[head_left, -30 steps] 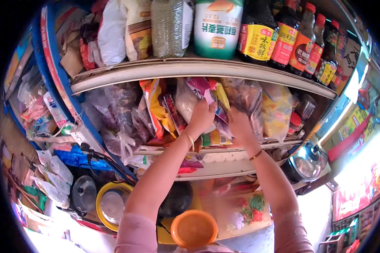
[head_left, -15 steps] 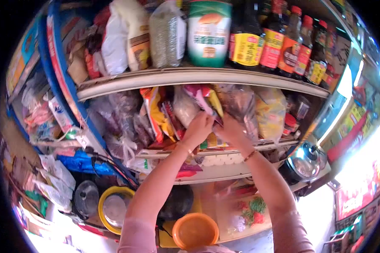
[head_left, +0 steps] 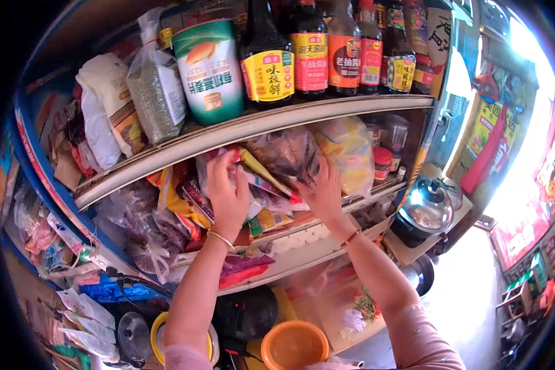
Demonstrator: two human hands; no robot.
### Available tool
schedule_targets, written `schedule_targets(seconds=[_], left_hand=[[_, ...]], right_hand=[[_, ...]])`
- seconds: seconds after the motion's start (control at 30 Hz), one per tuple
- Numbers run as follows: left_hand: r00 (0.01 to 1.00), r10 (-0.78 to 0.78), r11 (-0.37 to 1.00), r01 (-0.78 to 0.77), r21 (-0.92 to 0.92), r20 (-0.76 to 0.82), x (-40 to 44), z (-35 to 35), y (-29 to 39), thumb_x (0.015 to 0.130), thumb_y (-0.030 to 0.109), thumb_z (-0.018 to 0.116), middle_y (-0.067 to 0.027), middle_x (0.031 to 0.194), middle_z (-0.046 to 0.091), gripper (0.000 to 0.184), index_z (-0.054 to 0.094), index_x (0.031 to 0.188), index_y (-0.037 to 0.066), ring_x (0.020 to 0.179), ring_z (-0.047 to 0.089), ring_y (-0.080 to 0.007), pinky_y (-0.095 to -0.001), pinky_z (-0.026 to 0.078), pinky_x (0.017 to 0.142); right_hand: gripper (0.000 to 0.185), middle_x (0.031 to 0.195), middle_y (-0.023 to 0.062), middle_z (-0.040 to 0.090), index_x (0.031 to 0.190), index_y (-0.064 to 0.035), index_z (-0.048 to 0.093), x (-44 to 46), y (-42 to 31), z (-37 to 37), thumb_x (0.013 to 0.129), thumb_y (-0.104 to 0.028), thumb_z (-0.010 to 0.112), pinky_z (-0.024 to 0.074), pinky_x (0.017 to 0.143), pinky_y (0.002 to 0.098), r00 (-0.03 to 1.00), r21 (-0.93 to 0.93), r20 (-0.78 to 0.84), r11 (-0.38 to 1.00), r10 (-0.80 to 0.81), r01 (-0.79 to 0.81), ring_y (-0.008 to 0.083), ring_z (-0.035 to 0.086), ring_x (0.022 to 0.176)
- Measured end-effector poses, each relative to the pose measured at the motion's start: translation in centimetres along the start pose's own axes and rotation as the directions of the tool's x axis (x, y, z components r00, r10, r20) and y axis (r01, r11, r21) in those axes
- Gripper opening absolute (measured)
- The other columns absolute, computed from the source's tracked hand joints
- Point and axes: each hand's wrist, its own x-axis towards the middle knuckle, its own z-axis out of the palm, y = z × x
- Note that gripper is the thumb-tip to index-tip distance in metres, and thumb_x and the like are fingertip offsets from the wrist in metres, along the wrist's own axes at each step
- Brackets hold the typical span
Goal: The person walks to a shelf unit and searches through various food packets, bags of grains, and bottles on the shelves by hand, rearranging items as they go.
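Observation:
My left hand (head_left: 230, 196) is raised among the packets on the middle shelf, its fingers apart and touching a white and red packet partly hidden behind them. A narrow yellow packet (head_left: 262, 169) slants just right of those fingers. My right hand (head_left: 324, 192) has its fingers spread against a clear plastic bag (head_left: 287, 151) with dark dried contents. Right of this hand is a bag with yellow print (head_left: 350, 154). An orange and yellow packet (head_left: 177, 200) and a tied plastic bag (head_left: 157, 246) lie to the left of my left hand.
Sauce bottles (head_left: 268, 61) and a green and white container (head_left: 209, 74) line the upper shelf (head_left: 253, 131). Small jars (head_left: 382, 160) stand at the right end. Below are an orange bowl (head_left: 295, 345), a lidded pot (head_left: 427, 206) and a board with chopped vegetables (head_left: 364, 308).
My hands were close together on a packet and have moved apart, the left one leftward, the right one onto the clear bag. The view has turned to the right and tilted.

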Motion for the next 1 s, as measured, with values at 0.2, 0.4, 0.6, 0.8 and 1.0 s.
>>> schedule_targets(seconds=[0.2, 0.4, 0.6, 0.8, 1.0], left_hand=[[0.962, -0.246, 0.921, 0.271, -0.281, 0.121, 0.2, 5.8, -0.8, 0.084, 0.011, 0.058, -0.0173, 0.127, 0.043, 0.054, 0.034, 0.129, -0.005, 0.116, 0.042, -0.0244, -0.0332, 0.032, 0.099], [0.904, -0.408, 0.878, 0.427, -0.216, 0.13, 2.7, 7.6, -3.1, 0.083, 0.039, 0.061, -0.0215, 0.133, 0.038, 0.073, 0.031, 0.132, -0.007, 0.125, 0.035, -0.0303, -0.0363, 0.025, 0.105], [0.773, -0.266, 0.86, -0.079, 0.505, 0.575, 5.2, 8.0, -0.4, 0.09, 0.048, 0.037, -0.0316, 0.126, 0.042, 0.063, 0.047, 0.119, -0.007, 0.117, 0.038, -0.0432, -0.0463, 0.028, 0.101], [0.783, 0.032, 0.977, -0.155, 0.146, 0.621, 5.3, 12.7, -2.5, 0.096, 0.035, 0.026, -0.0272, 0.126, 0.044, 0.051, 0.044, 0.12, -0.007, 0.116, 0.04, -0.0415, -0.0431, 0.03, 0.1], [0.728, 0.085, 0.839, -0.421, 0.345, 0.681, 5.0, 15.3, -1.9, 0.09, 0.017, 0.036, -0.0278, 0.117, 0.05, 0.038, 0.044, 0.116, -0.009, 0.107, 0.047, -0.0443, -0.0484, 0.035, 0.094]], right_hand=[[0.085, 0.125, 0.0265, 0.04, 0.127, 0.0105, 0.028, -1.1, 3.7, 0.8, 0.071, -0.038, 0.071, 0.038, 0.094, 0.0432, 0.955, -0.138, 0.277, 0.988, 0.105, -0.068, 0.0399, 0.041, 0.115], [0.083, 0.109, 0.0223, 0.047, 0.118, 0.0131, 0.036, -0.3, 3.6, 0.1, 0.071, -0.049, 0.066, 0.0439, 0.086, 0.0396, 0.919, -0.288, 0.354, 0.955, 0.174, -0.07, 0.0356, 0.047, 0.104], [0.08, 0.107, 0.0231, 0.047, 0.118, 0.0131, 0.035, -0.6, 3.8, 1.0, 0.072, -0.045, 0.068, 0.0449, 0.085, 0.0392, 0.883, -0.318, 0.411, 0.943, 0.228, -0.095, 0.037, 0.048, 0.102], [0.086, 0.107, 0.0296, 0.05, 0.125, 0.0116, 0.029, -2.0, 5.6, 1.8, 0.07, -0.038, 0.073, 0.0437, 0.084, 0.0446, 0.912, 0.069, 0.286, 0.943, 0.295, -0.326, 0.0428, 0.049, 0.102], [0.069, 0.111, 0.0291, 0.05, 0.122, 0.0094, 0.035, -3.7, 3.6, 3.5, 0.076, -0.031, 0.067, 0.0451, 0.082, 0.0431, 0.865, 0.184, 0.198, 0.85, 0.46, -0.494, 0.0421, 0.053, 0.098]])
